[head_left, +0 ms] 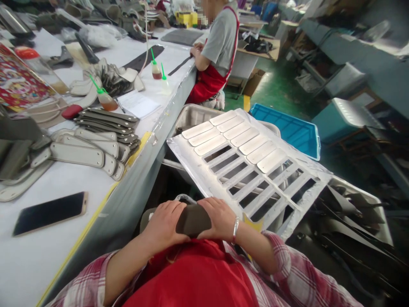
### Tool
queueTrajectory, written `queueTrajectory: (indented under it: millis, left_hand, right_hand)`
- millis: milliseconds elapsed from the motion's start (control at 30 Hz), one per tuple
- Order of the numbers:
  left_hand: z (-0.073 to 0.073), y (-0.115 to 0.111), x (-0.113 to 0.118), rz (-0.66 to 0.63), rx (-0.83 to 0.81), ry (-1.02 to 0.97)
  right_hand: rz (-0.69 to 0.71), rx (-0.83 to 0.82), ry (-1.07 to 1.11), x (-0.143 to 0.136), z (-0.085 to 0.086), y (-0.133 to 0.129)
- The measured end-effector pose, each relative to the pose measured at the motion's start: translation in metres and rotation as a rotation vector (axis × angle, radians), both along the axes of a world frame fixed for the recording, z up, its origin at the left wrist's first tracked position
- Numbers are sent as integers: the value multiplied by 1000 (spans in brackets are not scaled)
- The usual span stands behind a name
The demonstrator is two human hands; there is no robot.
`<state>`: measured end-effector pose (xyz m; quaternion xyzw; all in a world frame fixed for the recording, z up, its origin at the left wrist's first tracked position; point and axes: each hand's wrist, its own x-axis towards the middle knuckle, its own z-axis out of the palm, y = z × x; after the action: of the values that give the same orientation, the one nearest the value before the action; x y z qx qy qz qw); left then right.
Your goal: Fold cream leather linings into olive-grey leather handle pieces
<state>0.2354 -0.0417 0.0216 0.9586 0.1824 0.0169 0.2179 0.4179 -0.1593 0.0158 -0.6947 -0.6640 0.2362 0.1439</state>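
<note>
Close to my body, over the red apron, both my hands grip a dark grey-brown leather-like piece that curves over like a roll. My left hand wraps over its left part, the thumb toward me and the fingers over the far side. Around the right part, my right hand holds on the same way; a silver bracelet circles that wrist. The piece's ends are partly hidden under my hands. Just beyond it, a pale slotted board carries several cream strips with rounded ends.
On the white table at left lie a phone, stacked pale straps, dark straps and glue bottles. A co-worker works farther along it. A blue crate and a bin of dark pieces stand right.
</note>
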Motion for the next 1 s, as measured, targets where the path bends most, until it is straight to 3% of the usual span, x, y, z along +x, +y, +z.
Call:
queueTrajectory:
  millis: [333,633,1000]
  left_hand:
    - [-13,12,4,-4,-30,-39]
    - [-21,13,5,-32,24,-61]
    - [-17,4,3,-13,79,-74]
  right_hand:
    - [52,-127,18,9,1,15]
    - [194,-95,51,15,-6,20]
    - [214,-44,60,12,-5,14]
